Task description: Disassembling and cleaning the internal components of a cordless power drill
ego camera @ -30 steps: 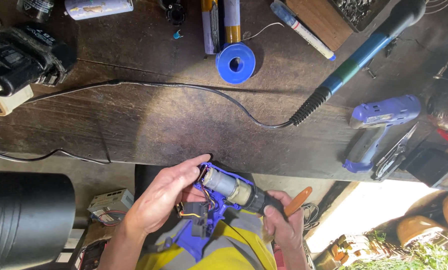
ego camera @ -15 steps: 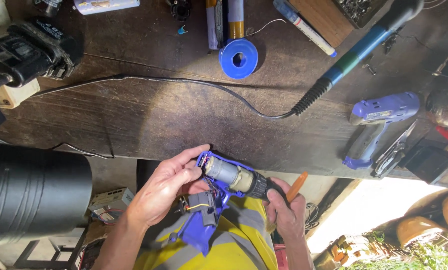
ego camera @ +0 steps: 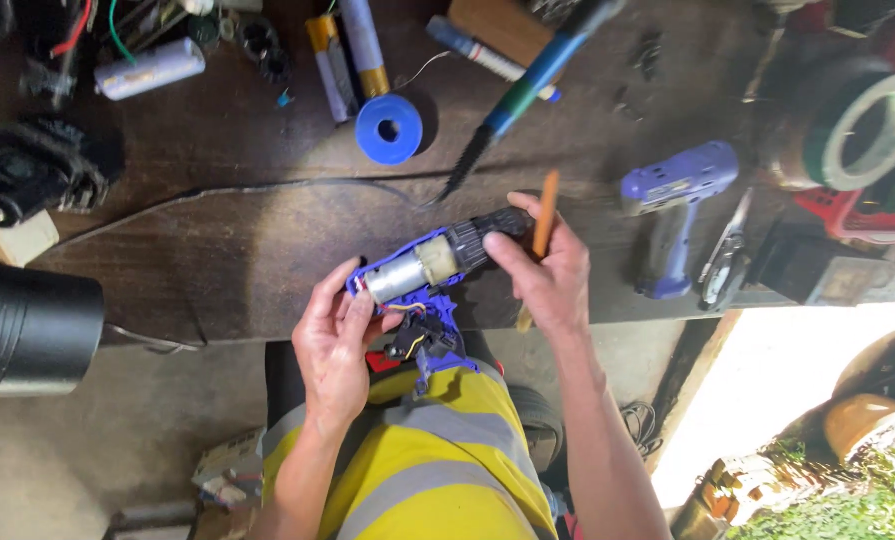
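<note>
The person sits at the edge of the dark wooden table [ego camera: 217,260] with an opened cordless drill [ego camera: 422,275] held up between both hands, just above the lap and at the table's near edge. One half of its blue shell is off, so the silver motor [ego camera: 399,277] and the black gearbox and chuck [ego camera: 477,238] lie bare, with thin wires and a switch block hanging below.

The left hand [ego camera: 339,345] is closed around the rear of the shell, fingers wrapped under it and thumb by the motor. The right hand [ego camera: 547,275] pinches the chuck end with its fingertips while an orange-handled tool [ego camera: 544,215] is tucked between its fingers.

I judge the drill nose-heavy and rigid in the motor and gearbox, but loose in its open shell; the wiring looks delicate. The safest hold seems to be the shell and chuck, away from the wires.

The other blue shell half [ego camera: 675,205] lies on the table to the right, well apart.
</note>
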